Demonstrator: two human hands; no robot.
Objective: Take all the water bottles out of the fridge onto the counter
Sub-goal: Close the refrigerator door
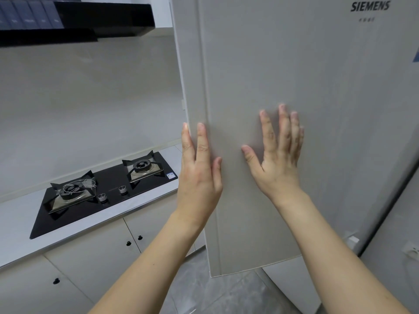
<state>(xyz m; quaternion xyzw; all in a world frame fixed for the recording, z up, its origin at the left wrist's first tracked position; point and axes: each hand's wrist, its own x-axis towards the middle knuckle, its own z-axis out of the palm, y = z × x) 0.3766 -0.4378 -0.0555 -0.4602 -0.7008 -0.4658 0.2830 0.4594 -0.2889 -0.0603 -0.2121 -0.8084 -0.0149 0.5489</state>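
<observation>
Siemens fridge door (317, 109): grey, directly under both my grips. No water bottles in view; the interior is hidden.
Desk (20, 214): white, left of my left grip, carrying a black two-burner gas hob (102, 191).
Left grip (199, 175): released, fingers straight along the door's left edge.
Right grip (278, 155): released, palm flat on the door face, fingers spread.

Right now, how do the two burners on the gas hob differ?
The left burner sits nearer the camera and looks larger; the right burner sits farther back, closer to the fridge door. The left burner has a thin wire ring lying on its pan support; the right burner's support is bare. Both share dark pan supports, steel trays and a knob in front on the black hob.
</observation>
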